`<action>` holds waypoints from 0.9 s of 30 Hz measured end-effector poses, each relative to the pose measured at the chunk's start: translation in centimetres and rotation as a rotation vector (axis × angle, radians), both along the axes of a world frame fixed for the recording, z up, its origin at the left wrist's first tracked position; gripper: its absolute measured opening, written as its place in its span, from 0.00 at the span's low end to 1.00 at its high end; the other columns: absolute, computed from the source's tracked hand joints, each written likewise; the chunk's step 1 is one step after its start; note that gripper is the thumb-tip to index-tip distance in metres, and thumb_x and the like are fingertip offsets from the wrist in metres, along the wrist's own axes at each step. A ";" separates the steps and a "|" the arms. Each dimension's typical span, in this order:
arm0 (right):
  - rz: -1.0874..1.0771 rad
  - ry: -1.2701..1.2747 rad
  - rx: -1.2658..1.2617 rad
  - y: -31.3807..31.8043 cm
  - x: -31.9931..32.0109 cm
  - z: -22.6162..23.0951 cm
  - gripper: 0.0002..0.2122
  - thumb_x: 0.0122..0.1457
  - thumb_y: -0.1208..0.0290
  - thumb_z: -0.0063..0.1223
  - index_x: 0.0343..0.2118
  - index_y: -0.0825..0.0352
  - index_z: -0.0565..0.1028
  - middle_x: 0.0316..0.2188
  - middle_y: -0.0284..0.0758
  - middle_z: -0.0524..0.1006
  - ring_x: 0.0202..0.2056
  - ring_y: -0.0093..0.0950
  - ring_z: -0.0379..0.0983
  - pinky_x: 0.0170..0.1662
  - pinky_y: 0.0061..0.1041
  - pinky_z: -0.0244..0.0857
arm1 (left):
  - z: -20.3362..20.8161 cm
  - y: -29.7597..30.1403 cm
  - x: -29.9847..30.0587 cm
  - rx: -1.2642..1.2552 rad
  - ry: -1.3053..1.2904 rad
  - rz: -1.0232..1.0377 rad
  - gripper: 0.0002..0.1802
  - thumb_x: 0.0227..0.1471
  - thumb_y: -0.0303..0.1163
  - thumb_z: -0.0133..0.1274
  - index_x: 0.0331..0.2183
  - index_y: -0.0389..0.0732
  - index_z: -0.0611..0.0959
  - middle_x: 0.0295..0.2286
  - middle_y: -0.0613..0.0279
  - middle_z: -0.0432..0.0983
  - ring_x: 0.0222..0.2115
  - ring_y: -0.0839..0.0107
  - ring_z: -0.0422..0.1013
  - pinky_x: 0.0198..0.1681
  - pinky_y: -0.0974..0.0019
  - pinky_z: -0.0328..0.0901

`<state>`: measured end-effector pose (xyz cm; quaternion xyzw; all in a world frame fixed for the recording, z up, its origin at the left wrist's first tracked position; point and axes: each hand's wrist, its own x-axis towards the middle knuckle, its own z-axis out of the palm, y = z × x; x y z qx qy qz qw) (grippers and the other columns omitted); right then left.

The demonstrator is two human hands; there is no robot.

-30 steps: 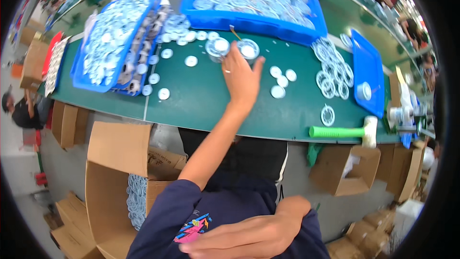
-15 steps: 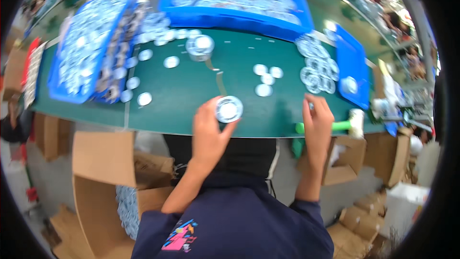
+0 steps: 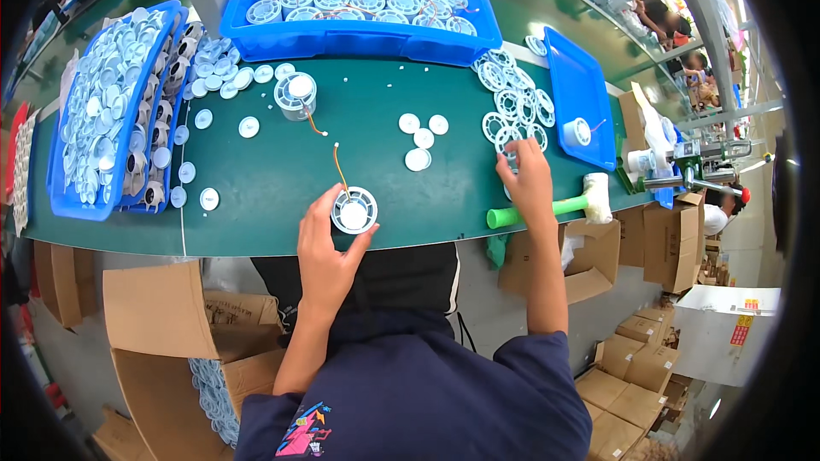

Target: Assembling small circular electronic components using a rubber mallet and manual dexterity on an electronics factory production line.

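Observation:
My left hand grips a round pale-blue housing with a white hub between thumb and fingers, at the table's near edge. An orange wire with a white plug runs up from it. My right hand is bent in a pinch at the near end of a pile of pale-blue slotted rings. Something pale shows at its fingertips, mostly hidden by the fingers. Beyond my left hand stands a similar housing with its wire. Several white discs lie between my hands.
A green-handled mallet lies beneath my right forearm. A blue bin of wired housings stands at the back. On the left are stacked blue trays of discs; on the right, a blue tray with one housing. Cardboard boxes stand below.
The view has swung to the right and sharpened. My right hand has moved up to the ring pile. My left hand still holds the housing, now turned with its wire toward the far side.

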<state>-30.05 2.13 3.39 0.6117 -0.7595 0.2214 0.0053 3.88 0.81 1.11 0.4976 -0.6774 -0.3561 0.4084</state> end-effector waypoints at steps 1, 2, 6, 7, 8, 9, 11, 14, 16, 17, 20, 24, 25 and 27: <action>0.049 0.016 -0.014 0.5 1.1 0.7 0.07 0.57 0.76 0.61 0.37 0.68 0.75 0.34 0.40 0.74 0.30 0.40 0.76 0.32 0.37 0.69 | 0.0 0.0 0.2 0.005 -0.007 0.008 0.39 0.46 0.28 0.70 0.59 0.38 0.73 0.52 0.53 0.76 0.53 0.55 0.72 0.57 0.56 0.65; 0.113 -0.035 0.008 1.2 2.5 1.7 0.08 0.56 0.77 0.62 0.37 0.68 0.75 0.34 0.40 0.73 0.30 0.40 0.76 0.32 0.37 0.69 | -0.1 0.0 0.3 -0.010 -0.006 -0.004 0.39 0.46 0.29 0.71 0.58 0.39 0.73 0.52 0.52 0.76 0.51 0.54 0.72 0.55 0.55 0.66; 0.445 -0.020 0.138 3.0 6.3 3.6 0.12 0.50 0.84 0.60 0.37 0.66 0.75 0.39 0.38 0.71 0.34 0.38 0.74 0.32 0.38 0.69 | 0.0 -0.4 0.2 -0.015 0.018 -0.042 0.39 0.46 0.29 0.71 0.58 0.39 0.73 0.51 0.51 0.76 0.49 0.53 0.73 0.53 0.55 0.67; 0.452 0.020 0.223 3.0 6.7 3.5 0.12 0.49 0.86 0.58 0.37 0.67 0.74 0.45 0.39 0.71 0.38 0.37 0.74 0.34 0.36 0.70 | -0.1 -0.5 0.2 -0.009 0.008 -0.046 0.39 0.46 0.29 0.71 0.58 0.39 0.73 0.51 0.51 0.76 0.49 0.53 0.73 0.53 0.55 0.67; 0.449 0.009 0.226 2.9 7.1 3.2 0.12 0.49 0.86 0.58 0.37 0.67 0.74 0.45 0.39 0.71 0.38 0.37 0.74 0.34 0.36 0.70 | -0.2 -0.4 0.3 -0.011 0.013 -0.041 0.39 0.46 0.29 0.71 0.58 0.39 0.73 0.51 0.51 0.76 0.49 0.53 0.73 0.53 0.55 0.67; 0.440 0.002 0.188 2.6 7.2 2.9 0.12 0.50 0.86 0.58 0.37 0.67 0.75 0.47 0.40 0.70 0.40 0.38 0.73 0.36 0.36 0.71 | -0.2 -0.4 0.2 -0.015 0.023 -0.033 0.39 0.46 0.29 0.71 0.58 0.39 0.73 0.51 0.51 0.76 0.49 0.53 0.73 0.53 0.55 0.67; 0.396 -0.010 0.143 2.7 7.6 2.0 0.13 0.52 0.84 0.58 0.41 0.67 0.76 0.51 0.42 0.71 0.43 0.39 0.74 0.40 0.36 0.72 | -0.3 -0.5 0.2 -0.027 0.013 -0.027 0.39 0.46 0.29 0.71 0.58 0.39 0.73 0.51 0.51 0.76 0.49 0.53 0.73 0.52 0.55 0.67; 0.267 -0.158 0.018 3.5 9.1 1.0 0.16 0.54 0.81 0.61 0.47 0.66 0.76 0.54 0.42 0.72 0.47 0.42 0.73 0.45 0.38 0.72 | -0.4 -0.3 0.2 -0.052 0.002 -0.020 0.38 0.46 0.29 0.71 0.58 0.39 0.73 0.51 0.51 0.76 0.49 0.52 0.74 0.52 0.55 0.67; 0.274 -0.153 0.020 4.4 9.6 1.3 0.19 0.55 0.76 0.64 0.51 0.67 0.75 0.56 0.43 0.72 0.50 0.44 0.72 0.50 0.39 0.71 | -0.4 -0.2 0.1 -0.063 0.000 -0.019 0.38 0.46 0.29 0.71 0.58 0.39 0.73 0.51 0.51 0.76 0.49 0.52 0.74 0.52 0.55 0.67; 0.287 -0.092 0.016 4.5 9.7 1.0 0.21 0.54 0.75 0.66 0.51 0.68 0.75 0.57 0.44 0.72 0.51 0.45 0.71 0.51 0.39 0.70 | -0.4 -0.2 0.0 -0.068 -0.006 -0.005 0.39 0.46 0.28 0.70 0.59 0.39 0.73 0.51 0.51 0.76 0.49 0.54 0.74 0.53 0.56 0.67; 0.288 -0.010 -0.013 4.4 10.2 0.0 0.24 0.52 0.73 0.70 0.52 0.70 0.74 0.55 0.44 0.73 0.52 0.45 0.70 0.53 0.39 0.68 | -0.1 0.3 -0.2 -0.054 -0.017 0.018 0.40 0.47 0.27 0.70 0.60 0.37 0.71 0.51 0.50 0.75 0.51 0.56 0.73 0.55 0.58 0.67; 0.252 -0.263 -0.122 4.0 11.9 0.3 0.29 0.49 0.77 0.71 0.55 0.73 0.72 0.51 0.47 0.72 0.49 0.46 0.73 0.50 0.38 0.70 | -0.1 0.8 -0.5 0.031 0.037 0.075 0.46 0.47 0.28 0.71 0.63 0.34 0.66 0.53 0.47 0.75 0.54 0.59 0.73 0.60 0.58 0.65; 0.288 -0.333 -0.163 4.0 12.8 0.8 0.30 0.48 0.77 0.71 0.55 0.74 0.72 0.51 0.48 0.72 0.48 0.45 0.74 0.50 0.37 0.71 | -0.5 0.8 -0.6 0.012 0.054 0.080 0.46 0.47 0.28 0.72 0.64 0.34 0.66 0.52 0.48 0.76 0.52 0.56 0.73 0.57 0.56 0.66; 0.423 -0.340 -0.235 3.5 14.6 1.5 0.31 0.45 0.77 0.72 0.55 0.74 0.73 0.51 0.48 0.73 0.48 0.45 0.74 0.50 0.38 0.72 | -0.7 0.7 -0.8 -0.013 0.062 0.091 0.48 0.46 0.29 0.72 0.64 0.35 0.65 0.52 0.50 0.77 0.51 0.52 0.74 0.56 0.54 0.66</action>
